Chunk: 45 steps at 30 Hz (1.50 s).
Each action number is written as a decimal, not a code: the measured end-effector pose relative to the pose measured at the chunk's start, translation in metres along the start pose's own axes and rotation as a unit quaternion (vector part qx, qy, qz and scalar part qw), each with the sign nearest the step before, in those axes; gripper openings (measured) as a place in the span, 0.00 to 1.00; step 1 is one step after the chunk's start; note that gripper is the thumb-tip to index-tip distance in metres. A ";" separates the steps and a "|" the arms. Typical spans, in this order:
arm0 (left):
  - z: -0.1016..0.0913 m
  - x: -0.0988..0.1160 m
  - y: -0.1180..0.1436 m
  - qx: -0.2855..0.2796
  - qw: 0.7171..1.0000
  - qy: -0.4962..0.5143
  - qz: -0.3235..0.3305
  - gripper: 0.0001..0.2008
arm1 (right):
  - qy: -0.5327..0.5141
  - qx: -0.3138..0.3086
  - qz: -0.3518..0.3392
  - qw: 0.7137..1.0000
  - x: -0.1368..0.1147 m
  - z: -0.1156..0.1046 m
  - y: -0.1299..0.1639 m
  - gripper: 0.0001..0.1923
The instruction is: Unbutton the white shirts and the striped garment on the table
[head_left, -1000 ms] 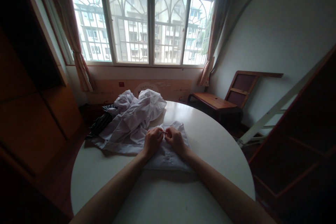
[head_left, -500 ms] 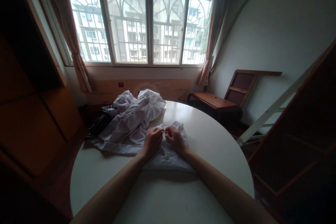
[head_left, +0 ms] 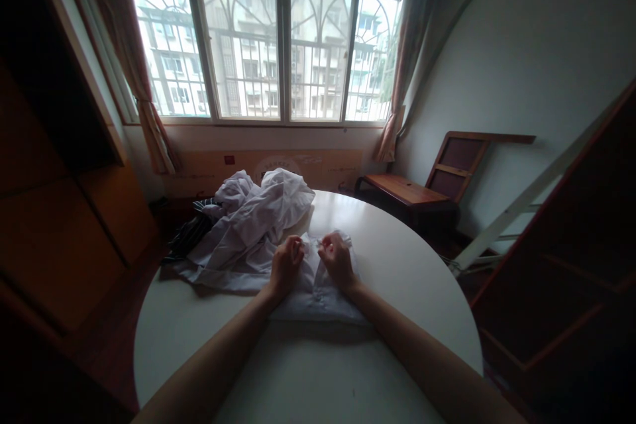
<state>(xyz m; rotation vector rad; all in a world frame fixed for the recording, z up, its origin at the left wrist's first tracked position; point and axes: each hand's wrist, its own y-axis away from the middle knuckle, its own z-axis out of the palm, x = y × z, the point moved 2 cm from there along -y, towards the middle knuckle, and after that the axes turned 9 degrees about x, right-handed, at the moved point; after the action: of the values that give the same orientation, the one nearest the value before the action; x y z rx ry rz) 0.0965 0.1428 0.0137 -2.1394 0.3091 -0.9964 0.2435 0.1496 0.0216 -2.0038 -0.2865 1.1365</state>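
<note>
White cotton-like folded shirt (head_left: pixel 318 295) lay on the round table (head_left: pixel 397 278), each front edge pinched by the left hand (head_left: pixel 285 266) and right hand (head_left: pixel 336 260). Crumpled white garments (head_left: pixel 248 228) were heaped beside it. Box (head_left: pixel 263 169) print appeared illegible.

Barred window (head_left: pixel 278 46) with daylight, curtains (head_left: pixel 149 99) at sides, white wall (head_left: pixel 521 46), wooden bench (head_left: pixel 405 191), dark cabinet (head_left: pixel 54 199) left, round white desk (head_left: pixel 412 278).

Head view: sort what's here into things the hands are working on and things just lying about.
In hand:
- left hand and right hand, each with a grip on the folded white shirt
- round white table under it

Lying about:
- crumpled white clothes pile
- dark striped garment
- wooden bench
</note>
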 end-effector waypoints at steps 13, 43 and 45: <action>-0.010 0.018 0.005 -0.016 0.982 -0.026 0.189 0.13 | -0.048 0.088 0.050 0.994 0.003 -0.008 -0.001 0.08; -0.007 0.018 0.000 -0.426 0.865 0.264 -0.038 0.13 | -0.009 0.158 0.123 0.980 0.024 -0.013 -0.011 0.09; -0.006 0.021 0.000 -0.420 0.873 0.247 -0.031 0.14 | -0.011 0.156 0.124 0.980 0.024 -0.012 -0.011 0.10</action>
<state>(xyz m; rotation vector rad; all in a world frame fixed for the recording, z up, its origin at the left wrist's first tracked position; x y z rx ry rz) 0.1060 0.1296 0.0276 -2.6025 1.0996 -1.6624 0.2691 0.1636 0.0182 -1.7812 0.1312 1.2707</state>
